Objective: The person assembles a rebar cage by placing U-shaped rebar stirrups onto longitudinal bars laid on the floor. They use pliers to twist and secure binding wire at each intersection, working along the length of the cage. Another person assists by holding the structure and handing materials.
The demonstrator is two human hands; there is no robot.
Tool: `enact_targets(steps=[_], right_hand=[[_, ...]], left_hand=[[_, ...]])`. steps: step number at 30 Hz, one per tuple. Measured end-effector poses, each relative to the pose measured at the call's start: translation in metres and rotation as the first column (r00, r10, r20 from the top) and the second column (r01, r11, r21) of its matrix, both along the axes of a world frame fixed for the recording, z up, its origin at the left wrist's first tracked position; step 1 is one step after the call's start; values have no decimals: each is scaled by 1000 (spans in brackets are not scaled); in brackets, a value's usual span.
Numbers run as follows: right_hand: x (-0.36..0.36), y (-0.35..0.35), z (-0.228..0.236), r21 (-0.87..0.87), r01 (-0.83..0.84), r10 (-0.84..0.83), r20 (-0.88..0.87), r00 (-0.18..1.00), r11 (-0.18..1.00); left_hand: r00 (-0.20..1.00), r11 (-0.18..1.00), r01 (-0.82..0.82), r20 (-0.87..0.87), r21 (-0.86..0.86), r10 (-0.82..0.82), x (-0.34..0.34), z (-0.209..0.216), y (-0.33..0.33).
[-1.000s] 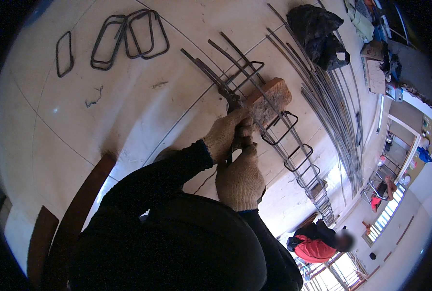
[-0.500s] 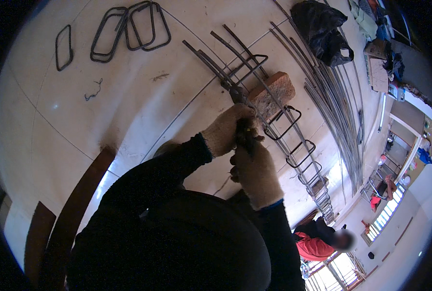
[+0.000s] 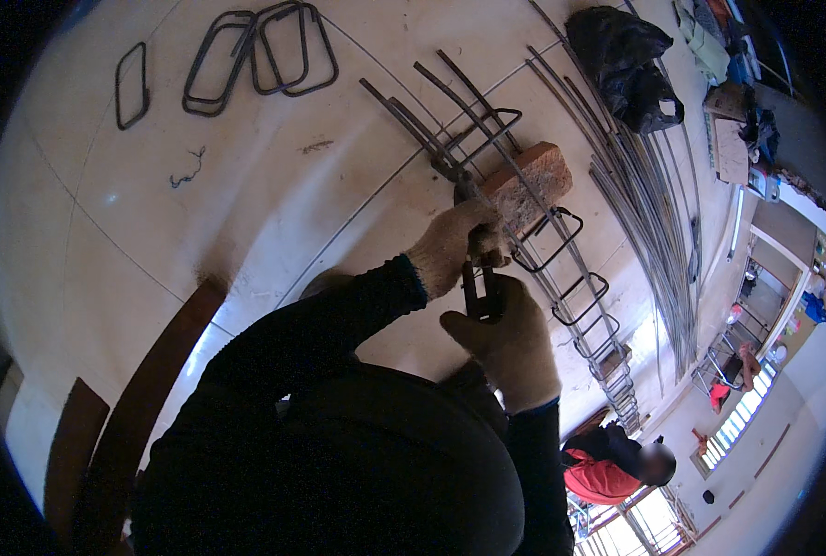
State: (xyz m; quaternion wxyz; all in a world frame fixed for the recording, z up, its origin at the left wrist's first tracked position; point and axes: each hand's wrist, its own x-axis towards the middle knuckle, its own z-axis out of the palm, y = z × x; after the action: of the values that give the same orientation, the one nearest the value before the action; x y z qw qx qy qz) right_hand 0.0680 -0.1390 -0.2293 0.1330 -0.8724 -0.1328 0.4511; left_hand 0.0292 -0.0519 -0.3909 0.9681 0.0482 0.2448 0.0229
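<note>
In a pale knitted glove, my left hand (image 3: 454,243) is closed beside the near end of a rebar cage (image 3: 561,243); what its fingers hold is hidden. My right hand (image 3: 517,347), gloved too, grips a dark hand tool (image 3: 479,295) with two arms standing apart, perhaps pincers. The tool's upper end meets the left hand's fingers. A dark lump (image 3: 466,188) sits by the bars just beyond my left hand. The cage's long bars rest across a reddish brick (image 3: 535,185), with bent steel stirrups (image 3: 561,232) spaced along them.
Loose stirrups (image 3: 218,65) and a bit of twisted wire (image 3: 188,169) lie on the tiled floor at left. Long steel rods (image 3: 644,222) and a black plastic bag (image 3: 617,42) lie to the right. A person in red and black (image 3: 607,468) is near the cage's other end.
My right hand has drawn down slightly from the left, and its thumb has spread. The tool's two arms now show apart. The whole view has shifted a little.
</note>
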Motion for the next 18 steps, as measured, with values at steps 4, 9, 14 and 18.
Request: enact_targets(steps=[4,9,14,18], right_hand=[[-31,2,-24,-190,-143,214,434,875,971],[-1,-24,-55,224,-242,267,-86,960,944],[4,-28,-35,-3,584,-439,-662,607,812],[-3,-25,-28,-208,804,-570,-799,189,557]], left_hand=[[994,996,46,-104,81,-37,-2,9,5],[996,991,91,-12,-100,-92,-13,9,9],[983,973,109,166,-202,-75,-7,-4,12],[997,985,78,8,-156,-77,-8,4,12]])
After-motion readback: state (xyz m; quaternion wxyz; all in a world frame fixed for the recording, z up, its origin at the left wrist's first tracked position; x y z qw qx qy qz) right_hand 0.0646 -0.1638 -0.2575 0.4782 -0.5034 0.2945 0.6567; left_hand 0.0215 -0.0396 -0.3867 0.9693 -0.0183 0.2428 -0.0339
